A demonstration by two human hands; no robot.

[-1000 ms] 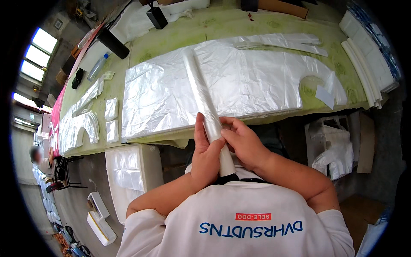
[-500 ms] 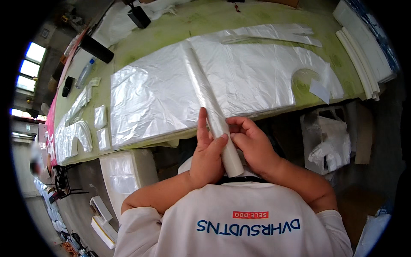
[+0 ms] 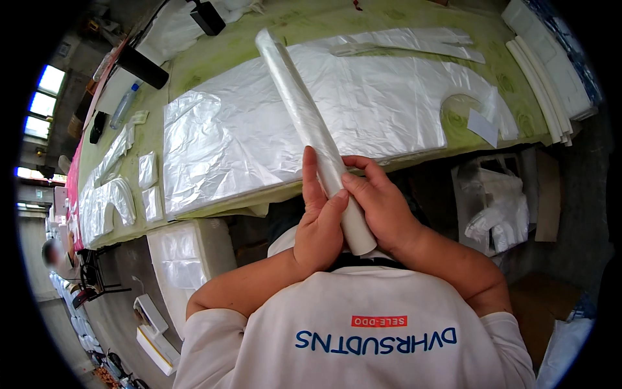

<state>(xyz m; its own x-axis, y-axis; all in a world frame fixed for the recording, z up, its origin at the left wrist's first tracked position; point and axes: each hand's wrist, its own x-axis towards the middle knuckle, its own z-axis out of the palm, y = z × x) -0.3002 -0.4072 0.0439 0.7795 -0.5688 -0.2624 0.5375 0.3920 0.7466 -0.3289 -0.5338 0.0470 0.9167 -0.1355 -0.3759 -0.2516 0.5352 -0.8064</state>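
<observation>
A long roll of clear plastic film point(image 3: 295, 100) slants between my hands, its near end close to my waist and its far end above the table. My left hand point(image 3: 321, 217) grips the roll from the left, thumb across it and index finger stretched along its side. From the right, my right hand point(image 3: 376, 198) closes on the same roll, fingers and thumb against it. Under the roll's far part lies a wide stack of shiny plastic sheets point(image 3: 220, 139) on the table. The palms' inner sides are hidden.
The green-covered table point(image 3: 427, 16) curves across ahead. Cut plastic pieces point(image 3: 113, 207), a water bottle point(image 3: 124, 107) and a black cylinder point(image 3: 142, 68) are at left. A white paper point(image 3: 483, 128) and long white rolls point(image 3: 538, 87) lie right. A bag of plastic scraps point(image 3: 495, 211) hangs below the edge.
The roll's far end has risen and shifted slightly left, and my hands have moved a little forward with it. At far left a person has come further into sight.
</observation>
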